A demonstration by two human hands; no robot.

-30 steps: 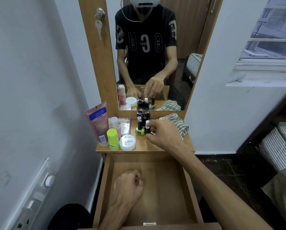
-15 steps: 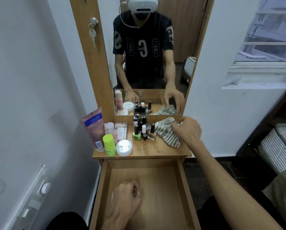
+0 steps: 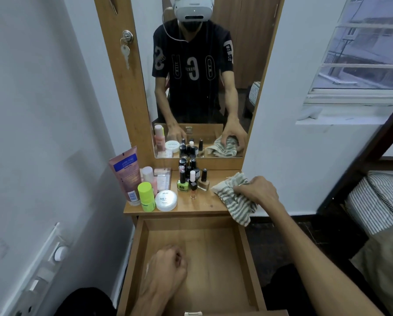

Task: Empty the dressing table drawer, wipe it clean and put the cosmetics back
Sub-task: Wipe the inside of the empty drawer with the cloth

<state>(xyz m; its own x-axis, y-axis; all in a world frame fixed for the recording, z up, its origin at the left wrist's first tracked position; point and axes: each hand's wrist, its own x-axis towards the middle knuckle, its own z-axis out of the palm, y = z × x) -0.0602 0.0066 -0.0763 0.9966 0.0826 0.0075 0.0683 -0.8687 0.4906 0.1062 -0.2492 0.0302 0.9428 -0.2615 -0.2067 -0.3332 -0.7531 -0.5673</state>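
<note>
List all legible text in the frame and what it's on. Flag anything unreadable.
"NAIL": lid of the white round jar; the brand above it and the lines below are blurred.
Pink tube: blue label print too blurred to read.
Green nail polish bottle: black logo, unreadable.
Black shirt in the mirror: large letters, mirrored, not reliably readable.

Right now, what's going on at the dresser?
A person is cleaning out the drawer. It is pulled open and looks empty; the left hand rests in it as a closed fist. The cosmetics stand on the tabletop below the mirror. The right hand grips the striped cloth at the tabletop's right edge, part of it hanging over. Wiping hasn't visibly begun.
</note>
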